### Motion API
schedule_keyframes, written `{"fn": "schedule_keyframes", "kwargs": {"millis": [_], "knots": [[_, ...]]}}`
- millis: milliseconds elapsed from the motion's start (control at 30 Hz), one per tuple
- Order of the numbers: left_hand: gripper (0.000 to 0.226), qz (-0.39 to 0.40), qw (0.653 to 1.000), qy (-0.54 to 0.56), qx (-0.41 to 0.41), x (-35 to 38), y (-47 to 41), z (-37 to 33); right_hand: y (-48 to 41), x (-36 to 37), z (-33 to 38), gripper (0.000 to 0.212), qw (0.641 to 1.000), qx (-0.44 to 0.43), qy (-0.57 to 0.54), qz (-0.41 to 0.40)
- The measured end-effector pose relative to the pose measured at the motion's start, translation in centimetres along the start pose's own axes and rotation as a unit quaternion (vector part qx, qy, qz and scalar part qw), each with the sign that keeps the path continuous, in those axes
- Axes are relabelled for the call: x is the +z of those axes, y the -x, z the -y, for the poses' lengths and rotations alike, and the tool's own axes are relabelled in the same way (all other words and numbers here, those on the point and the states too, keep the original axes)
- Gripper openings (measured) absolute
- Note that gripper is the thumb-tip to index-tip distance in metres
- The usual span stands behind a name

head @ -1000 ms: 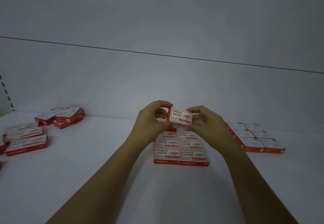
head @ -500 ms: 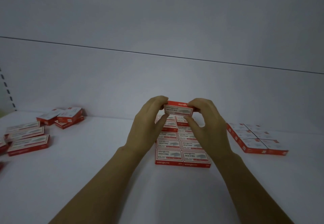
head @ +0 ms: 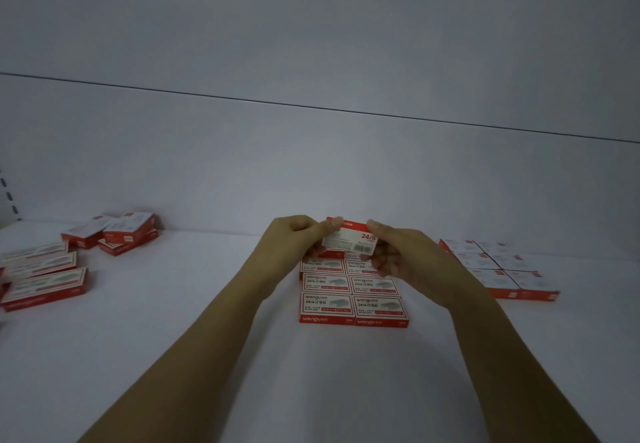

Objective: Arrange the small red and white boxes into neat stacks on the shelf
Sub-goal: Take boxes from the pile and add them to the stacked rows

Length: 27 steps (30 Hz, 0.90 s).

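Left hand (head: 294,246) and right hand (head: 407,257) flipped the flat box (head: 348,241) (barcode (head: 363,249) showing).

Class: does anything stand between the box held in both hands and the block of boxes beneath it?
Nothing visible does. The held box, pinched by the left hand and right hand, hangs over the far rows of the block; fingers hide part there.

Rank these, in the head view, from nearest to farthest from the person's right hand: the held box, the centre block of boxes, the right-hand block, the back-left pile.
1. The held box: pinched by the right hand.
2. The centre block: just below it.
3. The right-hand block: apart, to its right.
4. The back-left pile: far left, by the wall.
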State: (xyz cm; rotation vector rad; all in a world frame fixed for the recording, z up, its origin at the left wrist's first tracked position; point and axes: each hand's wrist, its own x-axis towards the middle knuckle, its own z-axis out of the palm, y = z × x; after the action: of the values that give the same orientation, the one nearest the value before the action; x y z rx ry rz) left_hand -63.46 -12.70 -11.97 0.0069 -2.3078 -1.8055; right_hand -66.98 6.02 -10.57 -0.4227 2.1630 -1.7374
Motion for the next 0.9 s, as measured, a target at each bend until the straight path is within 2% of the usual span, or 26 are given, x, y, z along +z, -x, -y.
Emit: {"fn": "schedule_keyframes", "kwargs": {"millis": [100, 167, 267, 333, 400, 500, 600, 700, 900], "knots": [[0.051, 0.018, 1.0, 0.011, -0.02, 0.1, -0.2, 0.2, 0.0, -0.1, -0.1, 0.039, 1.0, 0.024, -0.013, 0.009], [0.047, 0.02, 1.0, 0.009, -0.023, 0.0, -0.2, 0.2, 0.0, -0.2, -0.1, 0.036, 1.0, 0.019, -0.009, 0.005], [0.029, 0.015, 1.0, -0.001, -0.009, 0.0, 0.1, 0.1, 0.2, -0.6, -0.1, 0.024, 0.992, -0.024, 0.126, -0.017], [0.031, 0.021, 1.0, -0.023, 0.0, 0.1, 0.2, 0.1, 0.4, -0.6, -0.1, 0.024, 0.977, -0.041, 0.206, -0.036], [0.04, 0.028, 0.997, -0.068, 0.008, 0.6, 0.2, 0.4, 0.4, -0.6, -0.2, 0.032, 0.969, -0.052, 0.238, -0.053], [0.049, -0.003, 0.986, -0.165, 0.017, 1.1, -0.2, 1.1, 0.4, -1.3, -0.4, 0.037, 0.951, -0.059, 0.291, -0.091], [0.048, -0.068, 0.972, -0.223, 0.016, 0.9, -0.5, 1.5, 0.1, -2.2, -0.9, 0.037, 0.931, -0.057, 0.341, -0.114], [0.041, -0.101, 0.965, -0.244, -0.002, 0.7, -0.5, 1.9, -0.2, -2.4, -1.5, 0.037, 0.923, -0.051, 0.364, -0.117], [0.028, -0.099, 0.969, -0.223, -0.041, 0.9, -0.8, 2.6, -2.0, -1.9, -2.6, 0.038, 0.922, -0.052, 0.359, -0.131]]}}
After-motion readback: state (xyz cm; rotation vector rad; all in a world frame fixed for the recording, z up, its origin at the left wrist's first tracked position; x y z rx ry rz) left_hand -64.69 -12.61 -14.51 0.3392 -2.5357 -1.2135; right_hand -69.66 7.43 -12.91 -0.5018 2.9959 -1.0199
